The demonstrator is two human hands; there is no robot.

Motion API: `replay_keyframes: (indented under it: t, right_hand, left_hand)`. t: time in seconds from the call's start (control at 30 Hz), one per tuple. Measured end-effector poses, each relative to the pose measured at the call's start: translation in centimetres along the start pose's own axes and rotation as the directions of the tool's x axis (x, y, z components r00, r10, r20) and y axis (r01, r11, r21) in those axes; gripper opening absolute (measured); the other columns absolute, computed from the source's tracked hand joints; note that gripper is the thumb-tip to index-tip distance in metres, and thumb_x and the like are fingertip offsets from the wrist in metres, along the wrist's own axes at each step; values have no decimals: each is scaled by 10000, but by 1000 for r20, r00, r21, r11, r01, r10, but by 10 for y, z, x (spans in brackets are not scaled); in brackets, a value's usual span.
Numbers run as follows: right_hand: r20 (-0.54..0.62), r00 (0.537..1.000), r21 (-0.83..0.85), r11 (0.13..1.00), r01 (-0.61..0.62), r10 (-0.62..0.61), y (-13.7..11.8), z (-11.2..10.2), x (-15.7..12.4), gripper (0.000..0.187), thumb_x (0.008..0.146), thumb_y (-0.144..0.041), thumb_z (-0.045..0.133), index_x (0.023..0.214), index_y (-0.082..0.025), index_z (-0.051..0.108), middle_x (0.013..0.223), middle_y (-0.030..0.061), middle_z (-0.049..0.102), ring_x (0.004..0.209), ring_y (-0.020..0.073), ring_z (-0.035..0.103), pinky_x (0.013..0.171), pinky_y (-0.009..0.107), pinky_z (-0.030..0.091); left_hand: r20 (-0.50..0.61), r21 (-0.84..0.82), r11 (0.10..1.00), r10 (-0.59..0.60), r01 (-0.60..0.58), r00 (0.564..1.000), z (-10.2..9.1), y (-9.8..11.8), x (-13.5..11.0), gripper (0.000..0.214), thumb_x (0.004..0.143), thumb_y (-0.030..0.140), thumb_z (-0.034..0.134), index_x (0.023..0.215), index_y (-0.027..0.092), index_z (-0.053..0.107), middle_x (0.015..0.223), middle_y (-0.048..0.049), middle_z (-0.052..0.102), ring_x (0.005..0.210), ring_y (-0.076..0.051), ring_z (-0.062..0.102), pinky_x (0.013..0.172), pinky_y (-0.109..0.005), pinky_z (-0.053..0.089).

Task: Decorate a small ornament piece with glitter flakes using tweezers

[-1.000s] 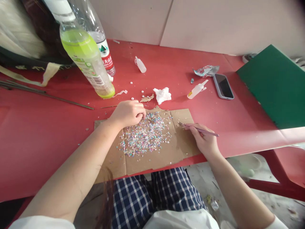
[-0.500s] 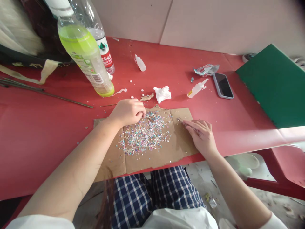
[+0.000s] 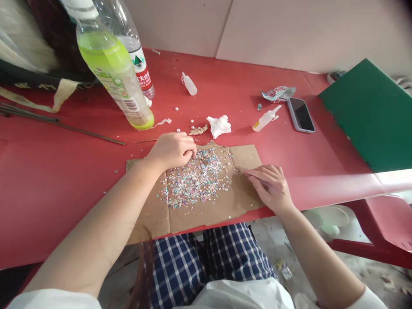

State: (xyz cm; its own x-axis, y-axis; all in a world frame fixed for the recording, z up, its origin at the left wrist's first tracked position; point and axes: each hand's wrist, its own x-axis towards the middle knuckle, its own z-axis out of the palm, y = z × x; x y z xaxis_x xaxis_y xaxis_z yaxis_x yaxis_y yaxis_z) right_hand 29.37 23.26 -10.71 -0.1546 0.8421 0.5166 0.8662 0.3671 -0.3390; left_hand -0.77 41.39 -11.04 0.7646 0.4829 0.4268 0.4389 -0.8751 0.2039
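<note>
A sheet of brown cardboard (image 3: 222, 208) lies on the red table (image 3: 58, 180) with a heap of small shiny sequins (image 3: 196, 180) on it. My left hand (image 3: 172, 150) rests curled at the heap's far left edge, fingertips pinched on something small I cannot make out. My right hand (image 3: 270, 186) lies on the cardboard's right side and grips thin tweezers (image 3: 244, 171), whose tip points left at the edge of the heap.
Behind the cardboard lie a crumpled tissue (image 3: 219, 125), two small glue bottles (image 3: 265, 119) (image 3: 189, 84), a phone (image 3: 300, 114) and a wrapper (image 3: 277, 93). A green drink bottle (image 3: 112, 68) and a water bottle (image 3: 137, 56) stand far left. A green board (image 3: 373, 111) lies right. Thin rods (image 3: 61, 125) lie left.
My right hand has turned and moved a little left, bringing the tweezers' tip closer to the sequins. My left hand has stayed in place.
</note>
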Motion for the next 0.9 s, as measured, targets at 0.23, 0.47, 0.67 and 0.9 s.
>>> replay_keyframes:
  t: [0.23, 0.47, 0.67, 0.9]
  right_hand:
    - [-21, 997, -60, 996, 67, -68, -1, -1, 0, 195, 1004, -132, 614, 1080, -247, 752, 888, 12, 819, 783, 193, 692, 747, 363, 465]
    - [54, 978, -59, 977, 204, -201, -8, -1, -2, 202, 973, -173, 659, 1111, -281, 759, 949, -17, 840, 826, 186, 740, 757, 346, 528]
    - [21, 987, -117, 980, 163, -161, -10, -1, -3, 288, 959, -125, 598, 1137, -265, 777, 907, 27, 833, 797, 208, 752, 721, 378, 525]
    - [78, 959, -74, 958, 278, -272, -12, -1, 0, 230, 967, -174, 663, 1138, -288, 765, 970, -29, 849, 864, 171, 775, 785, 330, 563]
  left_hand:
    - [3, -2, 1000, -9, 9, 1000, 1, 0, 0, 352, 841, 143, 456, 691, 262, 752, 754, 39, 763, 768, -193, 700, 665, -354, 483]
    - [16, -7, 1000, -18, 18, 1000, 1, 0, 1, 364, 844, 142, 447, 696, 263, 756, 763, 35, 767, 776, -189, 700, 703, -356, 520]
    - [35, -10, 1000, -24, 24, 999, 1, -1, 1, 353, 852, 141, 464, 699, 264, 758, 774, 30, 775, 786, -186, 698, 762, -358, 544]
    - [20, -8, 1000, -25, 25, 999, 0, 0, 0, 343, 838, 131, 472, 698, 263, 755, 769, 27, 770, 775, -191, 688, 678, -345, 495]
